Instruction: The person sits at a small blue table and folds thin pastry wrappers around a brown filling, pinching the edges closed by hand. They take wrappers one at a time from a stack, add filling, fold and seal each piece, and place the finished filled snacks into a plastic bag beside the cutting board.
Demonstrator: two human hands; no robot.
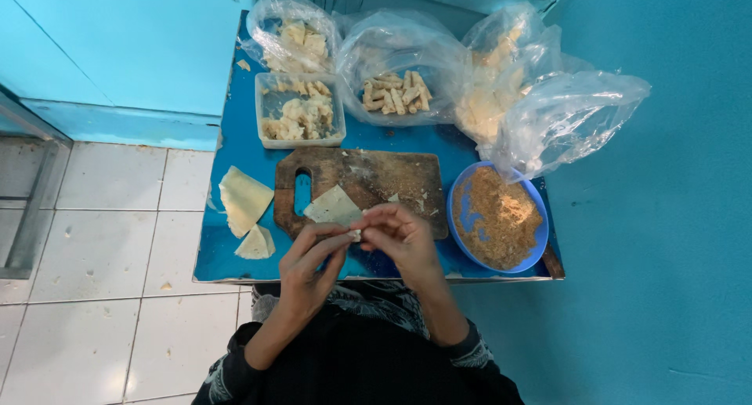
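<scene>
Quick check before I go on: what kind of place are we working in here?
Likely a small home or stall food-prep corner: a blue table against turquoise walls, a wooden cutting board, plastic bags of rolled snacks, a blue bowl of crumbs.

Glossy blue counter (235, 139), paint worn at edges. Dark rough wooden cutting board (384, 178), scuffed. Clear crinkly plastic bags (564, 115), shiny. Smooth blue plastic bowl (456, 217) of coarse matt brown crumbs (497, 217). Translucent plastic tub (262, 107). Floor: off-white tiles (102, 240), speckled.

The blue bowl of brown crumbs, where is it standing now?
In the head view the blue bowl stands at the table's right end, beside the wooden cutting board and below the plastic bags.
</scene>
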